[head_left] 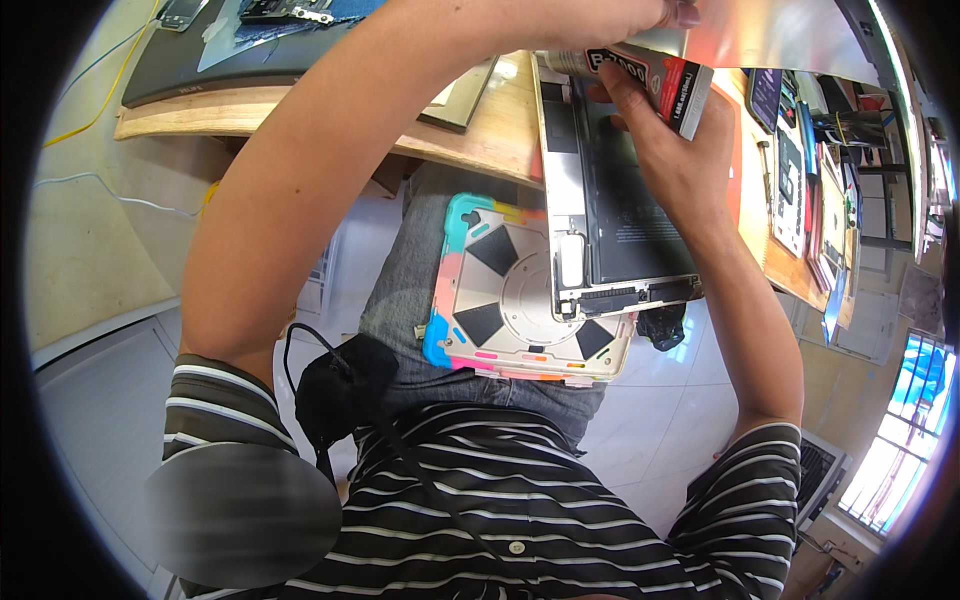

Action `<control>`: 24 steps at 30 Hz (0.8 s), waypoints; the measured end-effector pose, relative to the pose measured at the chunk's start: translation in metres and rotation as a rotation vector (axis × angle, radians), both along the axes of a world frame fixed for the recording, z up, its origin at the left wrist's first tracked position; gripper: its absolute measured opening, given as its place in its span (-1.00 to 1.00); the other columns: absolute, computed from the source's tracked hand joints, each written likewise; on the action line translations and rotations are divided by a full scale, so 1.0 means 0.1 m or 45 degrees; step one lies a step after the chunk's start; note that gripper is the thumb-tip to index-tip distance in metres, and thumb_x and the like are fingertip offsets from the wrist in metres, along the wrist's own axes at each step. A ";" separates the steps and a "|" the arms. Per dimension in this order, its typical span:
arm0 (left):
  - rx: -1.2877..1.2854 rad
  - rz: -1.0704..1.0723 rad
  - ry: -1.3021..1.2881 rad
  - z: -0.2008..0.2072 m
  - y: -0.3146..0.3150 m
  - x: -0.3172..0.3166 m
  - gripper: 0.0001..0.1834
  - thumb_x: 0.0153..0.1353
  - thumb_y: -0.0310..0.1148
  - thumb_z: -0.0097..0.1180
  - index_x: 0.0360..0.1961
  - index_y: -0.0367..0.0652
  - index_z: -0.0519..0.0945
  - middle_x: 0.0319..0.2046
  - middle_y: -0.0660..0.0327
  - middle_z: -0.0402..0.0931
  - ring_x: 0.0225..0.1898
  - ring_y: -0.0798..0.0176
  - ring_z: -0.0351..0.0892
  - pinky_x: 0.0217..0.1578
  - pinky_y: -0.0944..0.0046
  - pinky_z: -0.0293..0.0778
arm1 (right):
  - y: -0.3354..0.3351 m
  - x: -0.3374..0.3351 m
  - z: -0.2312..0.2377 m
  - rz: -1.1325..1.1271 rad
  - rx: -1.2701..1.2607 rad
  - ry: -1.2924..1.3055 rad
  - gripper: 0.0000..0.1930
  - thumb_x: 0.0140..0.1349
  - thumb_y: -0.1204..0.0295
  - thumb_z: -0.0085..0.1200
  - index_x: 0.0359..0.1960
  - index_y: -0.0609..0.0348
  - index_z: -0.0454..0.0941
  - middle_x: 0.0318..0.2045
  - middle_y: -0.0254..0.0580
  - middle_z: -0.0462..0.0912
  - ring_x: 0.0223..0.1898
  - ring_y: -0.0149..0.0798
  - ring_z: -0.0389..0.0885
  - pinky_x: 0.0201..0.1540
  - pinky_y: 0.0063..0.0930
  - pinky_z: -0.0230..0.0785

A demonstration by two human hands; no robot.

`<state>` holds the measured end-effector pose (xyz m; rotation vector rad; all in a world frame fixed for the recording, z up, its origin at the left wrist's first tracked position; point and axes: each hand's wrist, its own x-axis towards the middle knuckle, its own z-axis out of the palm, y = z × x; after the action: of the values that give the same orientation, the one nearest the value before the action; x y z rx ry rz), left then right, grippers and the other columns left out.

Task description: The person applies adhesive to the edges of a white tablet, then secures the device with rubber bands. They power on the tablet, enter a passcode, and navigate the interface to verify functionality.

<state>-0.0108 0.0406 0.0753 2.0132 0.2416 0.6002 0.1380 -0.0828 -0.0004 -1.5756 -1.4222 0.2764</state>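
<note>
A glue tube [684,88] with a dark and red label is in my right hand [690,160], thumb pressed along its side. Below it lies an opened tablet [563,200], its black battery [630,200] exposed and its near end jutting past the desk edge. The tablet's silver-backed screen panel [780,40] is tilted up at the top right. My left arm reaches across the top, and the fingertips of my left hand [683,13] close on the panel's edge; the rest of that hand is cut off. Where the tube's nozzle points is hidden.
A tablet case [470,300] with multicoloured edges lies over my lap, under the opened tablet's overhang. The wooden desk [515,110] holds a dark mat [240,75] at the left. Phones [763,98] and parts crowd its right side. A black cable [290,350] hangs before me.
</note>
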 end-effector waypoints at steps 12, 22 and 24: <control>-0.147 0.156 0.277 0.21 -0.13 0.03 -0.73 0.37 -0.35 0.12 -0.19 -0.43 0.65 -0.49 0.07 0.65 -0.40 0.25 0.59 -0.27 0.19 0.48 | -0.11 -0.04 0.07 0.084 0.055 -0.187 -0.85 0.24 0.45 0.28 -0.20 0.23 0.73 -0.53 -0.13 0.70 -0.59 -0.31 0.56 -0.43 -0.42 0.41; -0.020 0.111 0.092 0.04 -0.10 -0.02 -0.71 0.38 -0.33 0.13 -0.29 -0.43 0.66 -0.57 0.14 0.59 -0.50 0.31 0.52 -0.38 0.21 0.44 | -0.35 -0.10 0.19 0.036 -0.193 -0.257 -0.78 0.33 0.47 0.24 -0.08 0.36 0.69 -0.34 -0.19 0.78 -0.31 -0.46 0.71 -0.20 -0.59 0.52; -0.034 0.105 0.166 0.07 -0.08 -0.01 -0.70 0.38 -0.32 0.13 -0.31 -0.42 0.66 -0.61 0.18 0.56 -0.53 0.33 0.48 -0.42 0.22 0.41 | -0.40 -0.10 0.20 0.039 -0.201 -0.283 -0.78 0.33 0.47 0.23 -0.07 0.37 0.69 -0.35 -0.19 0.78 -0.32 -0.45 0.71 -0.20 -0.60 0.51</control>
<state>-0.0114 0.0326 0.0823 2.0263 0.4103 0.5147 0.1284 -0.1226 0.0201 -1.7573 -1.6295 0.2421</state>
